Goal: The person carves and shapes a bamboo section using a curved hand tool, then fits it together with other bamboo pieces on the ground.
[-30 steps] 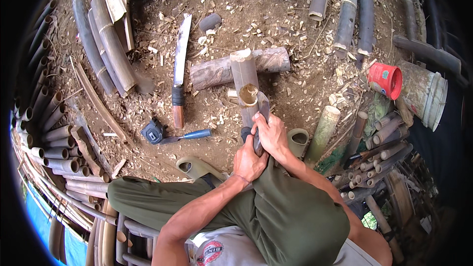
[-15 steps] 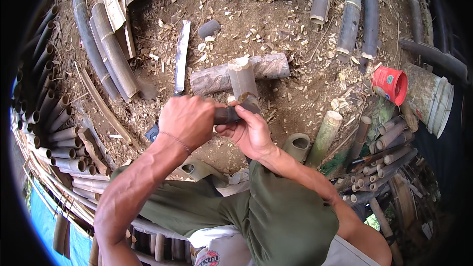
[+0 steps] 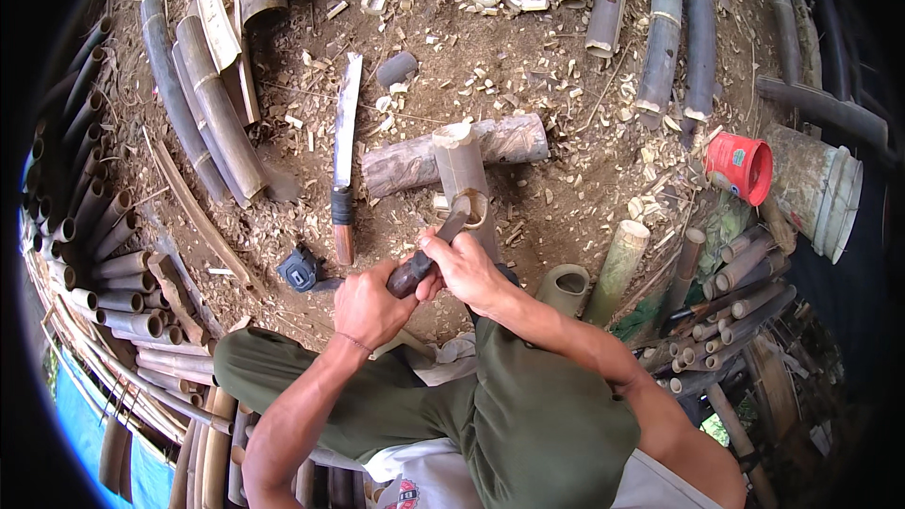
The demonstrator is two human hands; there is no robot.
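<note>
From left, we see machete on ground; left hand closed round dark-handled knife; right hand clamped on same knife, nearer blade; blade at opening in bamboo tube, which crosses over log.

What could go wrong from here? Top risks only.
1. The right hand grips close to the blade of the knife; a slip might cut it.
2. The bamboo tube rests across a round log, apparently with neither hand holding it, so it could shift under pressure.
3. The machete lies blade bare beyond the left hand; a careless reach might touch it.
</note>
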